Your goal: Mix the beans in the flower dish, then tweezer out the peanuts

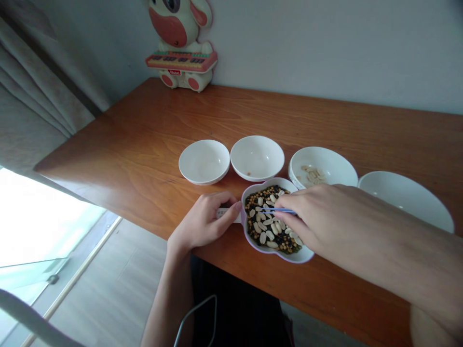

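A petal-shaped bowl (246,236) with a purple rim stands near the table's front edge. Peanut halves (269,235) lie in it over small yellow grains and dark seeds. My left hand (206,219) is closed on the bowl's short white handle (235,217) at its left side. Over the bowl's right part, my right hand (307,212) pinches blue tweezers (285,210), whose tips point left among the peanuts. Whether anything is between the tips is too small to tell. My right hand hides part of the bowl's right side.
Behind the petal-shaped bowl stand a white bowl (204,161), another white bowl (257,156) with a tiny bit in it, a third bowl (336,166) holding pale pieces (314,175), and a further bowl (405,193) partly behind my right forearm. A toy keyboard (183,61) stands at the wall.
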Available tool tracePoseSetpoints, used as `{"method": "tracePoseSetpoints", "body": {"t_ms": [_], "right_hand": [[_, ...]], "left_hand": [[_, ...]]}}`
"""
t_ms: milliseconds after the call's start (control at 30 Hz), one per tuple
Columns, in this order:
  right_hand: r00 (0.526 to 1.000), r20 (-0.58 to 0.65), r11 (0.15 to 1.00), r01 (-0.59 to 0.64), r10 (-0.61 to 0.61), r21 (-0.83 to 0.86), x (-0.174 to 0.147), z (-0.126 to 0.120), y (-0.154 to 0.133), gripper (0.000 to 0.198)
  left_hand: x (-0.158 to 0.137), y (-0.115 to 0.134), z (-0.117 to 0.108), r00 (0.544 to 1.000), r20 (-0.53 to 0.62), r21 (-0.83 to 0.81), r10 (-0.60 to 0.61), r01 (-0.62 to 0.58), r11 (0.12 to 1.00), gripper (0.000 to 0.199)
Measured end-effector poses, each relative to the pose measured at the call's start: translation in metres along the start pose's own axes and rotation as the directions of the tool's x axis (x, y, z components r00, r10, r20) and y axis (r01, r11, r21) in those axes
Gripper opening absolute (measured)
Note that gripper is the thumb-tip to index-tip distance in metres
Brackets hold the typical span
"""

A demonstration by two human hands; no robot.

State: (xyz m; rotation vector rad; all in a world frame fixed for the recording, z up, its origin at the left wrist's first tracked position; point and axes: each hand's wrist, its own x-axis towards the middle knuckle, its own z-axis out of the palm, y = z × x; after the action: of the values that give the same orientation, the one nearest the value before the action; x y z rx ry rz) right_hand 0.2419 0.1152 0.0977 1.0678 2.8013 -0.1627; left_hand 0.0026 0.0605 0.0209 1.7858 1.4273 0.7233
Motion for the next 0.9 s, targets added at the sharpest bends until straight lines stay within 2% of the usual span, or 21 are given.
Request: {"method": "tracePoseSetpoints", "body": {"t_ms": [133, 300, 367, 433, 533, 667, 767, 900], "right_hand": [[0.999, 0.033, 0.999, 0.038, -0.038, -0.022, 0.0, 0.002, 0.001, 0.019], [0.973, 0.229, 0.999, -0.008, 0.019, -0.05, 0.01, -0.009, -0.008, 0.014], [0.986, 0.168, 0.999, 0.015, -0.008, -0.041, 0.007, -0.005, -0.006, 0.015], [0.996, 0.038, 0.996, 0.079, -0.078, -0.042, 0.001, 0.005, -0.001, 0.016], [0.986, -0.06, 0.984, 0.149, -0.155, -0.093, -0.007, 0.021, 0.006, 0.016], [0.987, -0.027, 0.971, 0.154, -0.161, -0.184, -0.007, 0.025, 0.007, 0.02], [0.982, 0.013, 0.973, 0.188, -0.188, -0.137, 0.0, 0.014, 0.001, 0.021], [0.99, 0.077, 0.99, 0.12, -0.114, -0.07, 0.007, 0.001, -0.006, 0.021]], "left_hand": [[0.0, 0.0, 0.0, 1.0, 0.003, -0.001, -0.009, 0.009, 1.0, 0.039], [-0.001, 0.0, 0.0, 1.0, 0.014, 0.0, -0.009, 0.009, 1.0, 0.039], [0.0, 0.0, 0.0, 1.0, 0.005, 0.001, -0.004, 0.004, 1.0, 0.039], [0.0, 0.0, 0.0, 1.0, -0.001, 0.003, -0.001, 0.001, 1.0, 0.039], [-0.001, -0.001, 0.0, 1.0, 0.006, -0.001, -0.001, 0.001, 1.0, 0.039], [-0.001, 0.0, 0.0, 1.0, 0.006, -0.005, 0.002, -0.002, 1.0, 0.038], [-0.001, 0.001, 0.0, 1.0, 0.007, -0.004, 0.007, -0.007, 1.0, 0.038], [-0.001, 0.001, 0.0, 1.0, 0.002, 0.001, 0.01, -0.01, 1.0, 0.038]]}}
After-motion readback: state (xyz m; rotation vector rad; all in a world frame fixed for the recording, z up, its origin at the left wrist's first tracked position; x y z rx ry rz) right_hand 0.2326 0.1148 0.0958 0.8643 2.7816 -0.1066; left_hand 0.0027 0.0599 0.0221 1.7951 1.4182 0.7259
